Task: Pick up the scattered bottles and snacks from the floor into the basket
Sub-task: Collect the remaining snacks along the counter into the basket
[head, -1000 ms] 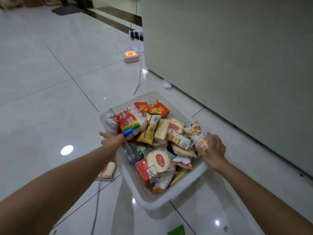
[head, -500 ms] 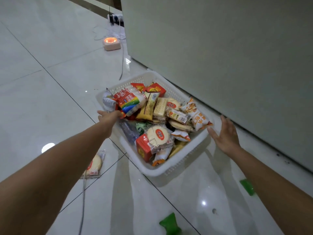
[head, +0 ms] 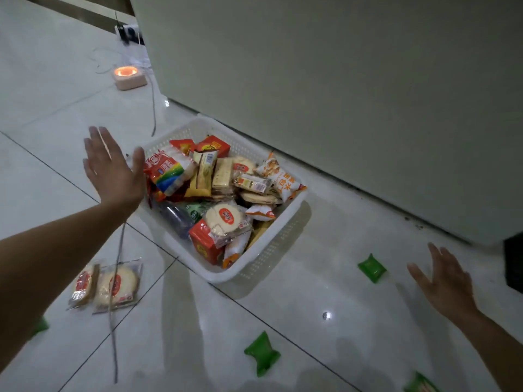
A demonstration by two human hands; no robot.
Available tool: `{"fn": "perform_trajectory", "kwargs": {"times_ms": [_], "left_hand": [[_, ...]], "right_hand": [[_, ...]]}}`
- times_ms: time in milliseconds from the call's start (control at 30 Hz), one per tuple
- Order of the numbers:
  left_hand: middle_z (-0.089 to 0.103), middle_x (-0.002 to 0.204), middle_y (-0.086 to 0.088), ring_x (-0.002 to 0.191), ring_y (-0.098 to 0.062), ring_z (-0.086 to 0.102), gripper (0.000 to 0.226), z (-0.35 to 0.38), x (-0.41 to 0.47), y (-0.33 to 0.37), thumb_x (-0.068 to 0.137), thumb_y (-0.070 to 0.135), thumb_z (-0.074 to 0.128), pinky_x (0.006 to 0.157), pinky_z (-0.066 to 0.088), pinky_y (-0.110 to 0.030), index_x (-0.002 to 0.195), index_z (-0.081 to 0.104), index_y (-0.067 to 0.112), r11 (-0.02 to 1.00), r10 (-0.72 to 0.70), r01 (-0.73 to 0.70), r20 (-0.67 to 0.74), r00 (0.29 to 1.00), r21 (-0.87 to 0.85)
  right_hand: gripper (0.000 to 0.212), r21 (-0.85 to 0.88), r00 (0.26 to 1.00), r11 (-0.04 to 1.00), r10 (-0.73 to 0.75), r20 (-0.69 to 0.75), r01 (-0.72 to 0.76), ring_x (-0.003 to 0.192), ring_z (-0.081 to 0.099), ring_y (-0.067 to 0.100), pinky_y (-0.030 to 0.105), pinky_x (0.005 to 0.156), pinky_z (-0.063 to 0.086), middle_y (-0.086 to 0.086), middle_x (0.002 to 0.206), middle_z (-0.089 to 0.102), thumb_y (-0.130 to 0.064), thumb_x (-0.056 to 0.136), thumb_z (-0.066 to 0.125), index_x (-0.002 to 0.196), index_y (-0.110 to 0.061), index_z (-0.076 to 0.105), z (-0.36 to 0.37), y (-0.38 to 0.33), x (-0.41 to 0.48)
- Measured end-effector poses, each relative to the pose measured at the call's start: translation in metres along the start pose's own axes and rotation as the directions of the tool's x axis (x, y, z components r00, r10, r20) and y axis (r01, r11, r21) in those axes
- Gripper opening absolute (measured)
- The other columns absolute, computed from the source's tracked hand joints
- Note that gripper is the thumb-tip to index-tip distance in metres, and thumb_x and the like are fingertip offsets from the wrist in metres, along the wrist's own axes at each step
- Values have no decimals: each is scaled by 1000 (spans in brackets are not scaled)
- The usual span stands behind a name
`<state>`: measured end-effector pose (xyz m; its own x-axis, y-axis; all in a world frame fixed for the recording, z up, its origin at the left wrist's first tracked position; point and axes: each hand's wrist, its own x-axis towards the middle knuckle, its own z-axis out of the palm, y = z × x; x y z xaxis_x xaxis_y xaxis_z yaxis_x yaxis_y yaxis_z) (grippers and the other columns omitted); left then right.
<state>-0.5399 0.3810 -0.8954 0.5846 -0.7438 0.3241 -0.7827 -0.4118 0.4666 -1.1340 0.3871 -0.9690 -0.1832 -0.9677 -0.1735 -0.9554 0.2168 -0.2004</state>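
Note:
A white plastic basket stands on the floor, heaped with snack packets and a clear bottle. My left hand hovers open just left of the basket's rim, holding nothing. My right hand is open and empty, well to the right of the basket, near a green packet. Two rice-cracker packets lie on the floor left of the basket. Another green packet lies in front of the basket, and one more green packet sits at the bottom edge.
A tall pale cabinet wall rises right behind the basket. A thin cable runs across the tiles over the cracker packets. A pink glowing device and a power strip sit at the back. A dark object stands at the right edge.
Both hands have let go of the basket, which now rests on the floor. My left hand lifted away to the left, my right hand swung out to the right.

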Motion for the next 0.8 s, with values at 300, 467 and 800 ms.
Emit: {"fn": "perform_trajectory", "kwargs": {"times_ms": [300, 467, 800], "left_hand": [[-13, 160, -2, 146, -22, -14, 67, 11, -17, 189, 96, 57, 14, 117, -5, -42, 152, -7, 25, 917, 390, -399, 297, 872, -33], [-22, 157, 1, 144, -18, -22, 69, -54, -29, 236, 95, 61, 10, 118, -6, -44, 151, -12, 27, 917, 364, -398, 420, 832, -6], [-7, 160, -5, 147, -25, -8, 70, -339, 29, 262, 96, 57, 20, 118, 2, -49, 153, 2, 20, 981, -62, -3, 331, 942, 192]], "right_hand": [[82, 28, 995, 1000, -8, 103, 5, 147, -1, 19, 44, 119, -3, 5, 160, 2, -68, 86, 31, 151, -26, 2, -67, -19, -20], [116, -77, 971, 980, -171, 168, 185, 147, 3, 21, 43, 117, -1, 3, 160, 4, -92, 54, -7, 150, -29, 5, -173, -82, -31], [119, -72, 783, 806, -543, 302, 587, 147, 5, 21, 46, 117, 4, 1, 159, 8, -85, 49, -29, 150, -33, 5, -411, -275, -84]]}}
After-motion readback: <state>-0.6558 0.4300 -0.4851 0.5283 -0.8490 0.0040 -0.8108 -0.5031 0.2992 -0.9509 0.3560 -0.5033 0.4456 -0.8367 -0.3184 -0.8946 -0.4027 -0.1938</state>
